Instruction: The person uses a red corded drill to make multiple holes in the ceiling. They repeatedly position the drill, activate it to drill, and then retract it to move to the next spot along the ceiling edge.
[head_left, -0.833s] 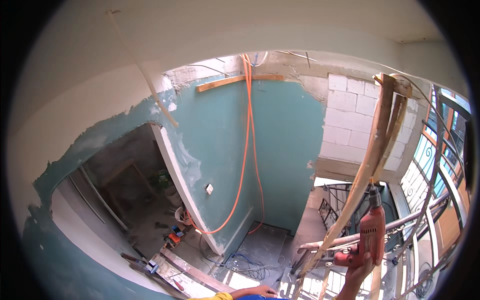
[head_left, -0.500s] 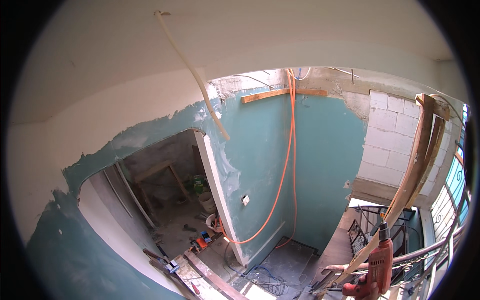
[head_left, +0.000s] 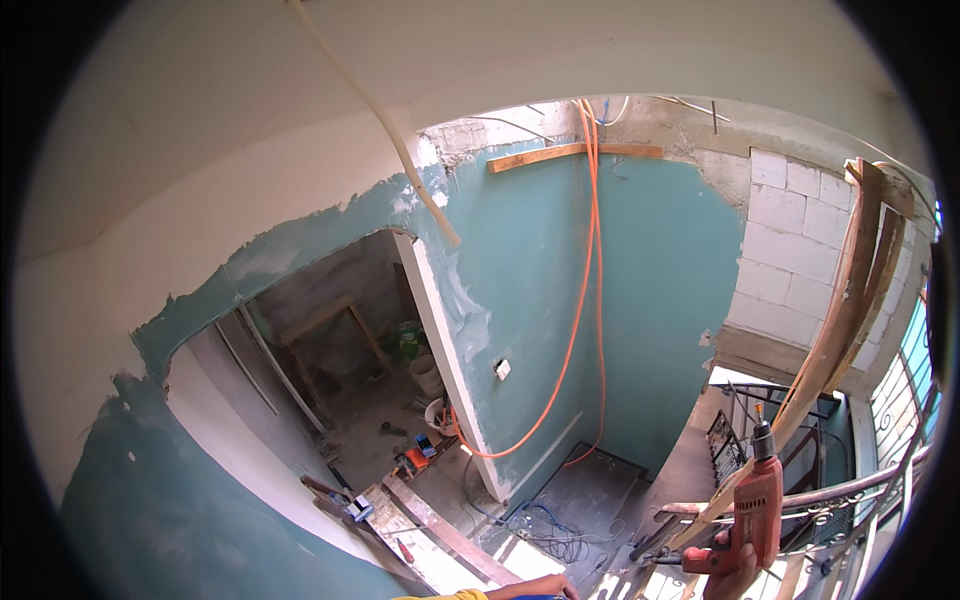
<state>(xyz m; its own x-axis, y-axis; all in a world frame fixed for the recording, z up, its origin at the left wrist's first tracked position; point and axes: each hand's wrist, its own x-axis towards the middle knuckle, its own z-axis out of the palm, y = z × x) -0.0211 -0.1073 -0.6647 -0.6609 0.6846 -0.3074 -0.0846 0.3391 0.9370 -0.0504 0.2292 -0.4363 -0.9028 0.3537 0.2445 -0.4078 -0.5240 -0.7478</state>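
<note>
At the lower right, my right hand [head_left: 738, 578] is wrapped round the handle of a red power drill [head_left: 757, 510]. The drill is upright, its dark chuck and a short yellowish bit pointing up. My left hand [head_left: 556, 584] shows at the bottom edge, at the end of a forearm in a yellow sleeve [head_left: 468, 595]. It reaches to the right, and its fingers are cut off by the frame. A bit of something blue [head_left: 535, 597] lies just below that forearm; I cannot make out what it is.
Wooden planks [head_left: 455, 535] lie below, near the doorway. An orange hose [head_left: 577, 340] hangs down the teal wall [head_left: 655, 300]. Tangled cables [head_left: 560, 540] lie on the lower floor. A curved railing [head_left: 820, 495] and a long timber [head_left: 835, 320] stand to the right. A pale conduit [head_left: 385, 120] dangles from the ceiling.
My left forearm and hand have come into view at the bottom edge. The view has tilted down a little, so the walls sit higher. The drill stays upright in my right hand.
</note>
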